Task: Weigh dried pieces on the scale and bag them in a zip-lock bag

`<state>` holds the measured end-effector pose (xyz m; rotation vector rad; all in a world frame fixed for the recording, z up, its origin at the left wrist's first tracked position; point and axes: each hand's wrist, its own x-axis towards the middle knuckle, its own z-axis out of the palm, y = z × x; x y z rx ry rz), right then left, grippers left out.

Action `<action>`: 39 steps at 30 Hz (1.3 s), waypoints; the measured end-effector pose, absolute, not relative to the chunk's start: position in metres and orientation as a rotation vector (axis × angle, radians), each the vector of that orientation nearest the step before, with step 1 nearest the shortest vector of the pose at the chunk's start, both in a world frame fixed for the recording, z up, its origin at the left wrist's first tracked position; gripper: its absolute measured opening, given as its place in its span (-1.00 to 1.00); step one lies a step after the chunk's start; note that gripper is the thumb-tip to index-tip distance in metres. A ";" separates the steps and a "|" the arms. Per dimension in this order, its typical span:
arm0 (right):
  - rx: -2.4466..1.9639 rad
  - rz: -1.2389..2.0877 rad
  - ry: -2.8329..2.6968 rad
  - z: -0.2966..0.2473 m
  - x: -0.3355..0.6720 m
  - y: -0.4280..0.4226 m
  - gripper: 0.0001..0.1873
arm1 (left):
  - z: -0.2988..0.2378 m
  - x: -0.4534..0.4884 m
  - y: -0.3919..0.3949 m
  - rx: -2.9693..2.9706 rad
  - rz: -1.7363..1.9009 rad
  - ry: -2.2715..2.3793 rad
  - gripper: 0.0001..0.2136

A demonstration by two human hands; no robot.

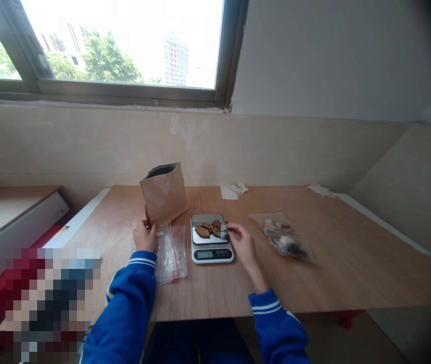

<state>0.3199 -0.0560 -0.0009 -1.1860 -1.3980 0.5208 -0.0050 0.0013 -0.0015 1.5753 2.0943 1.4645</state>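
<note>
1. Upper left: a wide window (143,38) in a dark frame (128,90), bright with daylight.
2. Beyond the glass: green trees (109,58) and a tall building (175,58).
3. Upper right: a plain, shaded grey wall (325,60).
4. Across the middle: a beige lower wall (287,151), faintly marked.
5. Lower half: a wood-grained surface (359,258); far left, a second table (6,207).
6. Lower right: dim floor (352,341).

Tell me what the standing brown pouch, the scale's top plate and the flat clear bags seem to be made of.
Pouch: probably paper, matte and tan; its dark inside suggests a possible lining.
Top plate: likely metal, silvery and reflective.
Flat bags: apparently thin plastic film, glossy, wrinkled and see-through.
</note>
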 end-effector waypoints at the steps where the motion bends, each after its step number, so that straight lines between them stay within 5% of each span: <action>1: -1.183 0.528 -1.409 -0.003 0.319 -0.055 -0.77 | -0.002 -0.005 0.001 1.581 1.459 2.095 -0.79; 21: -1.288 0.495 -1.497 0.018 0.310 -0.052 -0.62 | -0.008 -0.008 0.004 1.604 1.423 2.122 -0.75; 33: -0.878 0.407 -1.673 0.137 0.273 -0.083 -0.69 | -0.013 -0.010 0.004 1.661 1.506 1.973 -0.80; 39: -0.834 0.337 -1.926 0.146 0.250 -0.085 -0.70 | -0.009 -0.007 0.001 1.729 1.563 1.919 -0.78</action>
